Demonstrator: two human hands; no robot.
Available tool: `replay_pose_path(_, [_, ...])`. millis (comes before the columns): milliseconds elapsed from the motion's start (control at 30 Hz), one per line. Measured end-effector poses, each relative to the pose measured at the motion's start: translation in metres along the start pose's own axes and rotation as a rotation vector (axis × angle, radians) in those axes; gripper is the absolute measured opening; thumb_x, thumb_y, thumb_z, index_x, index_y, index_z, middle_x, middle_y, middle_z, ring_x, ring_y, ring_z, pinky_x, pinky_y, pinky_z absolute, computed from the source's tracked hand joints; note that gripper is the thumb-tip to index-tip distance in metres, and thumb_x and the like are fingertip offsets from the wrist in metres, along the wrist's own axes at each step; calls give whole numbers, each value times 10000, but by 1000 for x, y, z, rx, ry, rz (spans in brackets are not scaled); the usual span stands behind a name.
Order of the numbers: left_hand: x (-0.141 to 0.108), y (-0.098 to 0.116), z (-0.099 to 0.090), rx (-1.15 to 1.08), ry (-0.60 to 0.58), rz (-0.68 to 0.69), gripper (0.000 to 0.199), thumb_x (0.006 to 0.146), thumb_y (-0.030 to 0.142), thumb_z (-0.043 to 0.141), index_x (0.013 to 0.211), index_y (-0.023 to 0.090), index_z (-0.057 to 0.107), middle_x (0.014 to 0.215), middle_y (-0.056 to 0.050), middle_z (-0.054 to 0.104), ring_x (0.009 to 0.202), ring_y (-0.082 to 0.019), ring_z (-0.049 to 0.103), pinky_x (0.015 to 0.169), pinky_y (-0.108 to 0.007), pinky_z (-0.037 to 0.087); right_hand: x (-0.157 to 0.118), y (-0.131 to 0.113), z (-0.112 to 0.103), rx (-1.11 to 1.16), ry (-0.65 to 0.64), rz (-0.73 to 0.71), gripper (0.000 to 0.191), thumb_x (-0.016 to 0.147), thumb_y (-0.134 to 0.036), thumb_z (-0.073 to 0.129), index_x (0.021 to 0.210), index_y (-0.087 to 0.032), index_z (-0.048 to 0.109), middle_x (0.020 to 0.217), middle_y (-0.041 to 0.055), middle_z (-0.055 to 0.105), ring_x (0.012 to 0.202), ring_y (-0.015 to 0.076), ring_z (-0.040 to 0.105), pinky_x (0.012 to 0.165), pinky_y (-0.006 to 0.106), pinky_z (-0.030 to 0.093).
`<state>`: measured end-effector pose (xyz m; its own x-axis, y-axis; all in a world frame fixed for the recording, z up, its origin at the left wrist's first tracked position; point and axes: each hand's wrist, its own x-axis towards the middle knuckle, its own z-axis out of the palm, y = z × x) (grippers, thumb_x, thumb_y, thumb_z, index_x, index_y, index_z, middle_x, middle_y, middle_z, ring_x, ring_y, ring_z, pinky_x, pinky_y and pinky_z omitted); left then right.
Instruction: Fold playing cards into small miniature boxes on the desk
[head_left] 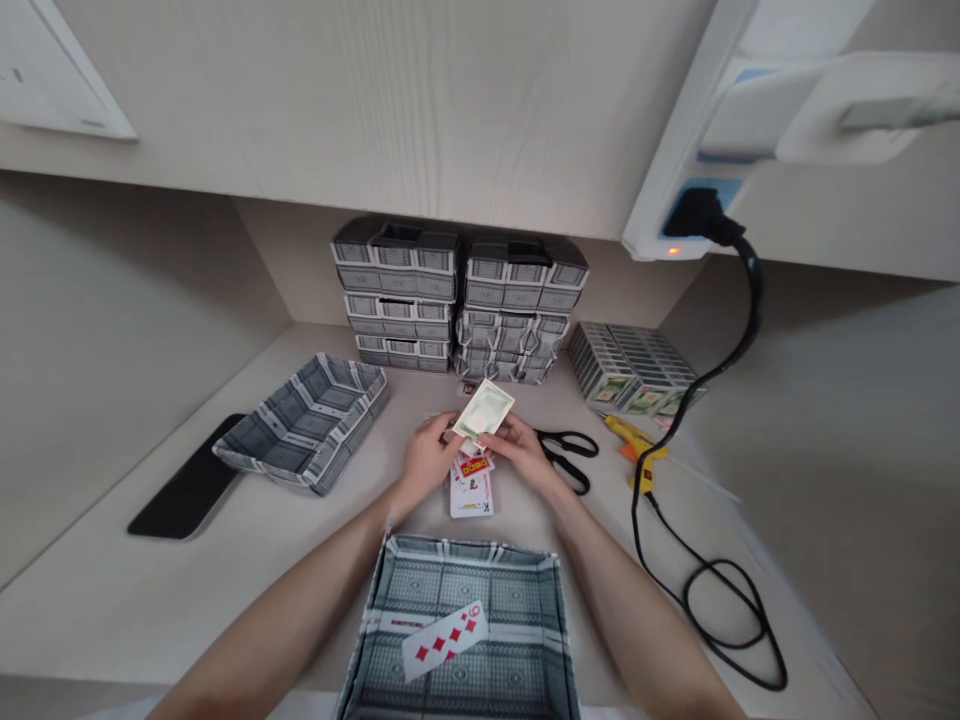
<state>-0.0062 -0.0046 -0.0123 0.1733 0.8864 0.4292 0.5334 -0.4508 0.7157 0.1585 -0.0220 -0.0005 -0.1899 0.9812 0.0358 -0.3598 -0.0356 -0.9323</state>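
Between both hands is a card with a pale green, banknote-like print (486, 410), tilted up over the desk. My left hand (429, 456) pinches its lower left edge, and my right hand (523, 452) has its thumb and fingers on the lower right edge. Under the hands lies a small pile of playing cards (472, 497), a king on top, with a red and yellow card (475, 467) above it. Nearest my body is a tray folded from grey-patterned playing cards (525, 600), and a diamonds card (446, 640) lies loose in it.
Stacked card-made boxes (397, 280) stand at the back. Left are another card tray (300, 425) and a black phone (191, 490). Right are black scissors (574, 445), a yellow glue gun (637, 450) with a looping cable (750, 590), and packed card decks (637, 370). A power strip (682, 220) hangs above.
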Motion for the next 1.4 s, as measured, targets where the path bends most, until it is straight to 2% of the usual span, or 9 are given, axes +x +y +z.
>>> replay_pose_path(100, [-1, 7, -1, -10, -14, 60, 384, 804, 283, 503, 1179, 197, 490, 1046, -68, 613, 801, -158, 587, 707, -279, 468, 2, 2, -3, 53, 45, -12, 367, 610, -248, 727, 944, -182, 592, 723, 0, 681, 553, 119, 597, 563, 237, 477])
replay_pose_path(200, [-2, 13, -4, -36, -41, 138, 474, 813, 302, 495, 1266, 191, 408, 1081, -83, 586, 832, -157, 579, 742, -284, 471, 4, 4, -6, 119, 60, -2, 317, 627, -230, 718, 914, -172, 596, 717, 6, 681, 549, 116, 602, 578, 240, 489])
replay_pose_path(367, [-2, 20, -10, -53, -100, 249, 650, 757, 330, 575, 1333, 204, 300, 1227, -106, 483, 1075, -212, 497, 886, -341, 432, 4, 2, -7, 220, 34, 55, 280, 645, -196, 704, 904, -159, 603, 835, 35, 688, 652, 149, 646, 630, 267, 521])
replay_pose_path(533, [-1, 20, -11, -48, -95, 298, 627, 774, 314, 558, 1338, 232, 297, 1297, -93, 423, 1169, -212, 428, 970, -357, 375, 1, 1, -9, 290, -37, 126, 303, 657, -149, 691, 947, -147, 603, 866, 53, 694, 719, 182, 664, 703, 317, 532])
replay_pose_path(700, [-2, 15, -9, -37, -97, 298, 604, 796, 321, 536, 1342, 247, 290, 1291, -80, 437, 1159, -198, 444, 961, -339, 388, 1, 2, -10, 301, -51, 131, 249, 703, -186, 660, 937, -123, 604, 793, 63, 702, 667, 185, 668, 667, 331, 546])
replay_pose_path(900, [-1, 9, -6, -18, -9, 275, 592, 759, 372, 581, 1298, 247, 371, 1200, -80, 497, 1057, -191, 514, 888, -318, 438, 3, 4, -9, 272, -61, 119, 210, 733, -224, 640, 903, -105, 611, 724, 60, 698, 628, 170, 665, 575, 270, 549])
replay_pose_path(1067, [-1, 9, -5, -31, -30, 219, 554, 753, 378, 585, 1258, 227, 415, 1049, -64, 551, 926, -172, 558, 791, -291, 474, 4, 4, -8, 253, -45, 110, 215, 726, -218, 646, 912, -115, 616, 747, 52, 698, 618, 155, 656, 580, 264, 548])
replay_pose_path(1233, [-2, 8, -4, -10, -46, 209, 534, 784, 355, 552, 1281, 243, 391, 974, -45, 544, 793, -136, 559, 745, -275, 478, 3, 4, -7, 248, -42, 96, 223, 726, -219, 647, 920, -114, 619, 751, 54, 699, 625, 157, 660, 593, 257, 543])
replay_pose_path(1400, [-1, 8, -3, 0, -22, 277, 490, 839, 287, 478, 1311, 267, 349, 1060, -58, 521, 890, -132, 548, 797, -267, 466, 2, 1, -8, 263, -69, 125, 203, 734, -221, 641, 897, -101, 624, 758, 68, 703, 647, 163, 667, 658, 274, 544])
